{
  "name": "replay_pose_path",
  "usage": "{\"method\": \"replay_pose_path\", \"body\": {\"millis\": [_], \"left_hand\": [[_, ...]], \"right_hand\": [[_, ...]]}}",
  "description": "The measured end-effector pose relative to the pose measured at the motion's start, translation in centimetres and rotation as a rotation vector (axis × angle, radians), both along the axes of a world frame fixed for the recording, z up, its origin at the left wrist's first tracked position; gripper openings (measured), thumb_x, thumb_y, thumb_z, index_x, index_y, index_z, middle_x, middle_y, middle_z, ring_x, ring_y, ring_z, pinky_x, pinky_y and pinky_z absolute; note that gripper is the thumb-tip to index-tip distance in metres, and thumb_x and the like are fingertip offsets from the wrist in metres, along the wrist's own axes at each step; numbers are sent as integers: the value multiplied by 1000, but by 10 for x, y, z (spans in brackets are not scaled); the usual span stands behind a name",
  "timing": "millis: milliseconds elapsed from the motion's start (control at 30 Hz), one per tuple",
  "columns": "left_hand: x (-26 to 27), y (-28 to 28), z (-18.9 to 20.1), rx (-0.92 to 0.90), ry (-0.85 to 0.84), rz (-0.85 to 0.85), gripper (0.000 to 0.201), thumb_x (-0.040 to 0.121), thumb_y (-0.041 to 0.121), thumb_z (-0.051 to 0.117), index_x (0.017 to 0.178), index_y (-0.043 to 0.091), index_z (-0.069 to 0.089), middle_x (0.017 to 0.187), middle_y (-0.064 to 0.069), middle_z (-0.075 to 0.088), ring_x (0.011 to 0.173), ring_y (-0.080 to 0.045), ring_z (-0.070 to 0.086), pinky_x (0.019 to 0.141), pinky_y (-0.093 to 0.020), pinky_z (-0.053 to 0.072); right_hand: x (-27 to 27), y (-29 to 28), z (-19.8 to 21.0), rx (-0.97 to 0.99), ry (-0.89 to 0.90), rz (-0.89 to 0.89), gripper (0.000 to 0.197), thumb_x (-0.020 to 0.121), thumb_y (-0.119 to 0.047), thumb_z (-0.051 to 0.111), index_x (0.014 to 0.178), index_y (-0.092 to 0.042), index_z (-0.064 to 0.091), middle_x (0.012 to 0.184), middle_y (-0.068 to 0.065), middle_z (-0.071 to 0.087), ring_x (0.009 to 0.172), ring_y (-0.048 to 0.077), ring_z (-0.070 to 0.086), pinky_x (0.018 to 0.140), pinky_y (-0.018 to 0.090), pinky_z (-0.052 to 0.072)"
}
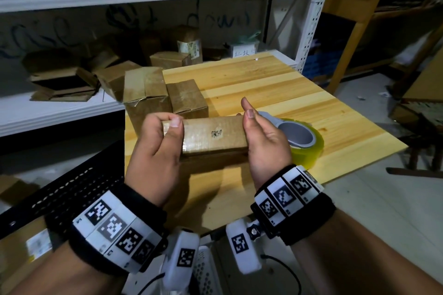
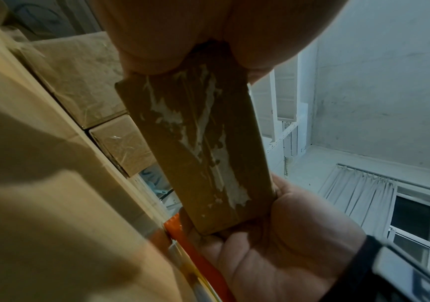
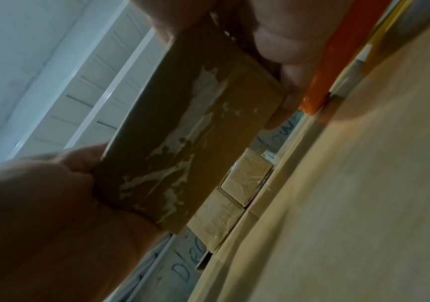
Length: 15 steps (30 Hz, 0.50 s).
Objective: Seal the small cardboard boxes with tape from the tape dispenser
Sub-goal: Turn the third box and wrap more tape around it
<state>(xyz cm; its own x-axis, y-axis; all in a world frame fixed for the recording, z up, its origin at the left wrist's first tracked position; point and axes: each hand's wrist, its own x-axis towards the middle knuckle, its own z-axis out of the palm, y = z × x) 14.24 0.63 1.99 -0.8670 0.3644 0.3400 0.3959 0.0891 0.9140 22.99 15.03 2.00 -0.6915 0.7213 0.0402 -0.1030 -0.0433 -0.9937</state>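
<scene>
A small oblong cardboard box (image 1: 213, 135) is held level above the wooden table (image 1: 263, 84) between both hands. My left hand (image 1: 167, 124) grips its left end, thumb on top and fingers curled behind. My right hand (image 1: 248, 112) clasps the right end, palm against it and thumb up. The underside of the box (image 2: 200, 147) shows torn whitish patches, also seen from the right wrist on the box (image 3: 182, 130). The tape dispenser (image 1: 302, 141), a grey handle over a yellowish roll, lies on the table just behind my right hand; its orange part (image 3: 322, 81) shows beside my fingers.
Two taped cardboard boxes (image 1: 146, 98) (image 1: 187, 98) stand on the table beyond the held box. A white shelf unit (image 1: 60, 108) at the left holds several more boxes. A black perforated crate (image 1: 79, 189) sits at the lower left. The table's right edge (image 1: 359, 158) drops to the floor.
</scene>
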Motion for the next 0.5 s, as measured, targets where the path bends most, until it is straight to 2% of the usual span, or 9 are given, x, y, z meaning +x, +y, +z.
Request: {"method": "replay_pose_path", "body": {"millis": [33, 100, 133, 233, 300, 367, 433, 500], "left_hand": [[0, 0, 0, 8, -10, -4, 20, 108, 31, 46, 108, 17, 60, 101, -13, 67, 89, -20, 64, 71, -24, 50], [0, -1, 0, 6, -11, -6, 21, 108, 32, 46, 109, 18, 61, 102, -13, 68, 90, -23, 64, 74, -30, 51], [1, -1, 0, 2, -8, -7, 21, 108, 33, 46, 109, 18, 61, 101, -13, 68, 89, -22, 64, 73, -29, 51], [1, -1, 1, 28, -35, -20, 23, 109, 29, 45, 111, 12, 60, 97, -7, 68, 76, -3, 63, 61, -14, 49], [1, -1, 4, 26, -46, -29, 25, 109, 28, 44, 112, 10, 60, 97, -7, 68, 74, 0, 61, 61, -12, 48], [-1, -1, 9, 19, -44, -28, 26, 109, 31, 43, 111, 12, 62, 99, -7, 68, 79, -4, 63, 67, -16, 50], [-5, -1, 13, 40, -47, -14, 27, 109, 33, 44, 109, 15, 64, 100, -8, 70, 85, -12, 65, 75, -29, 52], [-7, -2, 20, 60, -40, 3, 30, 108, 39, 45, 109, 17, 65, 103, -9, 71, 94, -20, 66, 82, -41, 53]], "right_hand": [[0, 1, -1, 18, -3, -9, 38, 106, -44, 51, 143, -39, 61, 139, 1, 70, 130, 18, 65, 114, 44, 50], [0, 2, -3, 52, -14, -20, 38, 107, -49, 47, 141, -41, 62, 138, -2, 71, 129, 15, 65, 114, 43, 50], [0, 3, -3, 65, -19, -20, 39, 107, -51, 45, 140, -42, 63, 139, -5, 70, 129, 13, 65, 114, 42, 50], [-1, 6, -5, 76, -22, -7, 39, 108, -52, 43, 140, -42, 63, 142, -8, 68, 130, 10, 63, 115, 42, 49], [-3, 8, -5, 88, -17, -3, 42, 107, -56, 41, 138, -42, 65, 140, -8, 69, 130, 12, 63, 115, 44, 48], [-3, 11, -3, 65, 12, -4, 46, 101, -65, 42, 131, -43, 70, 136, -9, 72, 130, 12, 64, 115, 45, 48], [-3, 14, 2, 18, 58, 15, 45, 97, -67, 47, 122, -42, 75, 131, -9, 74, 127, 12, 66, 115, 46, 48], [-2, 18, 10, -9, 91, 61, 48, 85, -72, 56, 117, -43, 77, 130, -8, 75, 127, 12, 67, 116, 46, 47]]}}
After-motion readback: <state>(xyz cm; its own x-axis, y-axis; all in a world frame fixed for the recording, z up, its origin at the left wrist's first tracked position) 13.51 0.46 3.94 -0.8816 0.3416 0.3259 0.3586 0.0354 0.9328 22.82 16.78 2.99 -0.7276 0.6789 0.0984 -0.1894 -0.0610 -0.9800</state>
